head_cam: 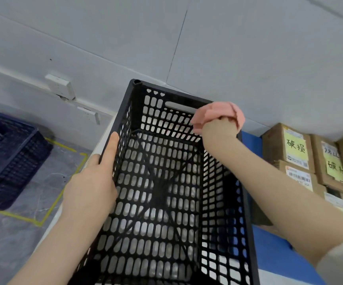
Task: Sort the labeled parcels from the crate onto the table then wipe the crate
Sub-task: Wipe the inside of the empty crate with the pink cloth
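Two hands work at the black crate (246, 202), which stands on the desk (273, 254) right below us, its long side running away toward the wall (248, 58). Our left hand (92, 182) grips the crate's left rim. The thumb lies stretched along the top edge and the rest of the hand is on the outer side of that wall, where its fingers are hidden from us. Our right hand (218, 130) is curled into a fist round a pink cloth (222, 111), which is bunched and held at the crate's far right corner, beside the handle slot. Through the crate's slotted bottom and walls we see the pale desk top and, to the right, its blue surface. The parcels (294, 149) are stacked on the desk just right of the crate. They are brown cartons with printed barcode labels and yellow notes bearing handwritten characters, and some are partly behind our right forearm. Well to the left, down on the grey floor (22, 233), stands a blue crate (8, 157) next to a line of yellow tape (63, 190). Two white sockets (59, 86) sit low on the wall.
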Demonstrator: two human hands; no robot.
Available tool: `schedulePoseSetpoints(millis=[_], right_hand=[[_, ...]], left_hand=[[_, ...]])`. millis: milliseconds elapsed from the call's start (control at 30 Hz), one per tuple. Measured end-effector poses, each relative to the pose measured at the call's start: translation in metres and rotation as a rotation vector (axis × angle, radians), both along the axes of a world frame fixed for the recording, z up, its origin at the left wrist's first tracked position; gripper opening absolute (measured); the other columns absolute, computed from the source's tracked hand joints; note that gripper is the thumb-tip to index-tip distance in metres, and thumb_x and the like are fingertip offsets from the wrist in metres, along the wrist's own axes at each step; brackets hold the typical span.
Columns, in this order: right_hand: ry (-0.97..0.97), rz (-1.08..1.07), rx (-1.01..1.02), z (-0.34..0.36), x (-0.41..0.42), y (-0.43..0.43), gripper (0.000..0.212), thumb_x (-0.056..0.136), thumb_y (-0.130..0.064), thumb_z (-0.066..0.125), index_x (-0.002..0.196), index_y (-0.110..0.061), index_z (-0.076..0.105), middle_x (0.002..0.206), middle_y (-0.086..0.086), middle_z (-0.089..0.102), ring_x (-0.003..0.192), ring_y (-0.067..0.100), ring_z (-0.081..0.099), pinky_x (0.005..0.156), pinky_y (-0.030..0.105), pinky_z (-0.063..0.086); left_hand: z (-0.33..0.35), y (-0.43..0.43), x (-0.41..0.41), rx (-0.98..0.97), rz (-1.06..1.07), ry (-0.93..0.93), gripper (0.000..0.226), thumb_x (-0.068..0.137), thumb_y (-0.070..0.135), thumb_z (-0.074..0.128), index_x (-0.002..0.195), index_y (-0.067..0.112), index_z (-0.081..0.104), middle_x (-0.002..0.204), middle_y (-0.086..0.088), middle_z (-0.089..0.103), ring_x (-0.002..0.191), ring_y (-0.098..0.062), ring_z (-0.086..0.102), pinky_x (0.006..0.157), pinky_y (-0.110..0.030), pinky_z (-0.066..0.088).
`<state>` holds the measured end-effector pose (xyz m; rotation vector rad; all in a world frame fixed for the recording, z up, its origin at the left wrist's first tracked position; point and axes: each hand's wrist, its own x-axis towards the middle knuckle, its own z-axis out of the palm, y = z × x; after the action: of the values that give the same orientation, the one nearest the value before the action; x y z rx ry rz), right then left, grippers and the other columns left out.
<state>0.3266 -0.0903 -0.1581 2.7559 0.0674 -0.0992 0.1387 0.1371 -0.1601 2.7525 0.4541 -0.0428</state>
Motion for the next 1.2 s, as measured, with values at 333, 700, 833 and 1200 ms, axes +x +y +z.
schedulePoseSetpoints(millis=[333,700,833,1200], right_hand=[[0.408,-0.109,0.084,-0.095,-0.002,0.002,0.047,0.092,-0.022,0.059,0.136,-0.010,0.045,0.134,0.011,0.050,0.123,0.024,0.047,0.097,0.022,0.044],[0.244,-0.154,0.099,0.021,0.008,0.013,0.053,0.083,-0.041,0.064,0.119,-0.008,0.045,0.101,-0.006,0.055,0.088,0.019,0.060,0.066,0.029,0.047],[0.161,-0.101,-0.044,0.010,-0.007,-0.017,0.044,0.089,-0.034,0.057,0.127,-0.012,0.056,0.109,0.001,0.058,0.110,0.025,0.054,0.075,0.034,0.040],[0.529,0.111,0.024,-0.076,-0.033,-0.014,0.035,0.080,-0.038,0.064,0.114,-0.039,0.055,0.106,-0.002,0.058,0.105,0.024,0.054,0.093,0.044,0.045]], left_hand=[[-0.003,-0.002,0.003,-0.024,0.014,0.010,0.101,0.086,0.006,0.049,0.145,0.046,-0.023,0.100,0.002,0.045,0.055,-0.018,0.034,0.049,-0.030,0.027],[0.003,-0.005,0.001,-0.070,0.005,-0.001,0.100,0.083,0.000,0.049,0.150,0.042,-0.012,0.102,-0.004,0.049,0.057,-0.025,0.041,0.051,-0.033,0.033],[0.004,-0.005,0.001,-0.062,0.001,0.020,0.098,0.082,-0.001,0.047,0.150,0.042,-0.009,0.107,-0.006,0.051,0.063,-0.032,0.048,0.054,-0.035,0.036],[0.000,-0.012,0.003,-0.065,0.001,0.002,0.097,0.084,0.003,0.046,0.147,0.047,-0.014,0.114,-0.004,0.051,0.059,-0.027,0.040,0.053,-0.034,0.033]])
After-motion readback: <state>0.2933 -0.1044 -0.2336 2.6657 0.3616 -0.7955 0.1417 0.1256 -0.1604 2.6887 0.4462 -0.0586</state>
